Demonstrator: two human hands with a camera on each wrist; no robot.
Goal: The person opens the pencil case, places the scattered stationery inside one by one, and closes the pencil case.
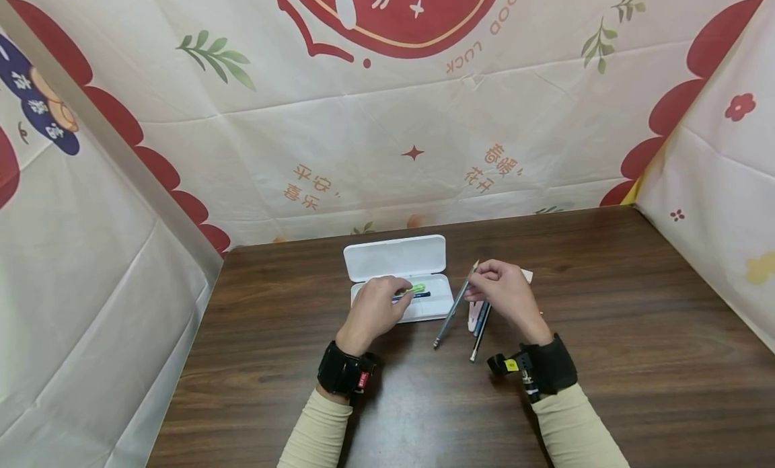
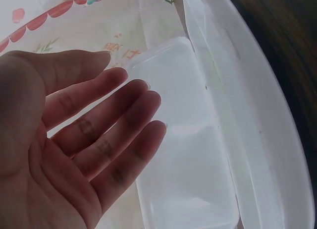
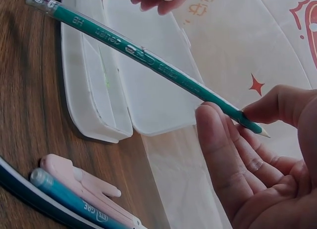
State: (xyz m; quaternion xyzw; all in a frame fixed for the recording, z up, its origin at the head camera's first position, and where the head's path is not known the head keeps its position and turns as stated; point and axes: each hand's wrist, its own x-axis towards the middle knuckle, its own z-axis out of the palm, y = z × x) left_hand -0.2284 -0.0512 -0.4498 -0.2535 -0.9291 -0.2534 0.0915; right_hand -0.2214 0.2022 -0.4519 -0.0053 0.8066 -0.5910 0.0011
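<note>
My right hand (image 1: 505,290) pinches a green pencil (image 3: 143,60) near its sharpened tip, between thumb and fingers. The pencil slants above the table, eraser end down toward me. A white pencil case (image 1: 434,309) lies opened, its lid (image 1: 396,258) tipped back. Over the case's left part, my left hand (image 1: 374,308) hovers with fingers loosely extended and nothing in them, as the left wrist view shows. Inside the case lie a bright green item (image 1: 418,288), its kind unclear, and a dark blue pen (image 1: 422,295).
Beneath my right hand, right of the case, lie a pink compass-like tool (image 3: 64,169), a blue pen (image 3: 74,201) and a dark striped pencil (image 1: 477,345). A small white piece (image 1: 528,276) shows behind that hand. Printed cloth (image 1: 375,138) walls the wooden table (image 1: 272,306).
</note>
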